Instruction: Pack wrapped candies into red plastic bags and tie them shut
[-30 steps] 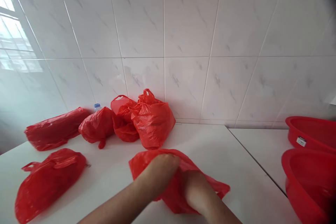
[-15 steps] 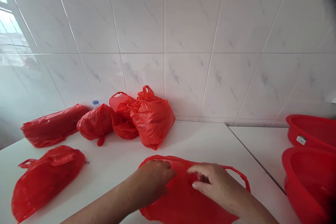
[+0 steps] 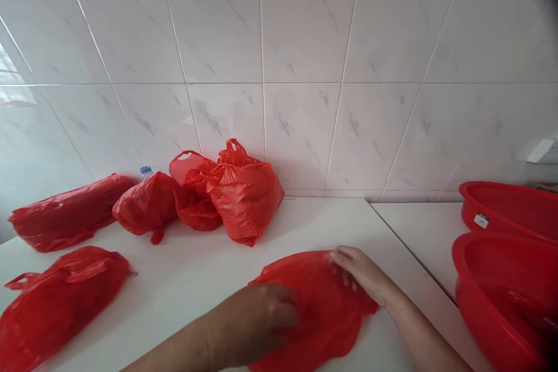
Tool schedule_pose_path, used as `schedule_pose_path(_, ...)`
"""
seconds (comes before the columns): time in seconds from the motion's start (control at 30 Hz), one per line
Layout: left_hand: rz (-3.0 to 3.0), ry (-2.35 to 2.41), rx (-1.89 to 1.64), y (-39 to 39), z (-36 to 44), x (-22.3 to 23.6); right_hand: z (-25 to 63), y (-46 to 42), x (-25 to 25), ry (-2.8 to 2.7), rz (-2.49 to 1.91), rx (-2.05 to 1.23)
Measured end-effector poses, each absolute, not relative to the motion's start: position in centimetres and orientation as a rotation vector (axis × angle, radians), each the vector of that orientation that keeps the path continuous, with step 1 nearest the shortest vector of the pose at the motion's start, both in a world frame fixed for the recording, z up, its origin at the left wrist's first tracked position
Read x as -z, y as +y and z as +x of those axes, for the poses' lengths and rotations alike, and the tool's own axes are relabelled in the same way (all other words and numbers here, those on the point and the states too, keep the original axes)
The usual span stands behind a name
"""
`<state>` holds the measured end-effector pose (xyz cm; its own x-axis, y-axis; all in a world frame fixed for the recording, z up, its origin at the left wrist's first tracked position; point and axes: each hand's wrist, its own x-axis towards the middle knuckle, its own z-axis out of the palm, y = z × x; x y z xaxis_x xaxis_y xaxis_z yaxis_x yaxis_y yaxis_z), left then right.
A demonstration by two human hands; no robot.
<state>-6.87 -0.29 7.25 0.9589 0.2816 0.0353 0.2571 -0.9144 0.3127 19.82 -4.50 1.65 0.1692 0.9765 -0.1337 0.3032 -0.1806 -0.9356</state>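
Observation:
A thin red plastic bag (image 3: 322, 325) lies on the white table in front of me, its top side spread between my hands. My right hand (image 3: 360, 273) grips the bag's far right edge, with some fingers showing dimly through the film. Over the near left part of the bag is my left hand (image 3: 265, 317), smeared by motion. Its fingers curl down toward the plastic, and whether they grip it is not clear.
Several filled red bags, among them a bulky tied one (image 3: 246, 197), stand along the tiled wall. A blue-capped bottle (image 3: 146, 171) pokes up behind them. Another red bag (image 3: 61, 302) lies at left. Two red basins (image 3: 468, 279) are at right, past a table seam.
My right hand has moved up to the bag's far edge and closed on it. The bag's handle loop at right no longer shows, and the bag looks folded smaller. The view has shifted slightly right.

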Motion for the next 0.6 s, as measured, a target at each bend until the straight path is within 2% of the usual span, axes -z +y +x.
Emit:
schedule_pose_path(0.1, 2.936, 0.423, -0.328, 0.1, -6.3, -6.8, 17.9, -5.1, -3.4, -1.293, -1.651, -0.882)
schedule_pose_path(0.2, 2.982, 0.615, -0.554, 0.9, -6.3, -5.5, 15.5, -5.8, -4.1, -1.568, -1.650, -0.830)
schedule_pose_path(0.4, 2.542, 1.132, -0.496, 2.9, -7.5, -3.1, 14.5, -6.0, -2.2, -1.969, -1.872, -0.769)
schedule_pose_path(0.6, 2.226, 1.057, -0.750, 3.2, -8.0, -1.1, 14.1, -6.5, -4.2, -1.968, -1.852, -0.641)
